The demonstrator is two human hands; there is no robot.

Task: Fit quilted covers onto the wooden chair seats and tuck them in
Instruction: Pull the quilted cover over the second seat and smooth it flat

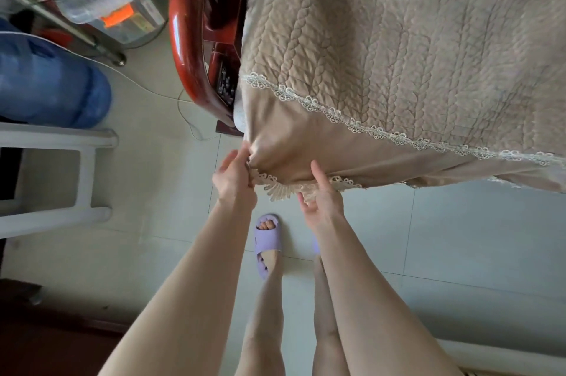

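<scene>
At the near corner of the quilted cover (398,38), the left hand (234,175) pinches bunched fabric. The right hand (321,196) grips the lace hem (283,189), thumb upright.

Soft daylight, mild blur, wide-angle warping at edges.

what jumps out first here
The beige quilted cover fills the upper right, beside a glossy red armrest. At centre the left hand pinches its bunched corner and the right hand holds the lace hem. A purple slipper shows below.
</scene>
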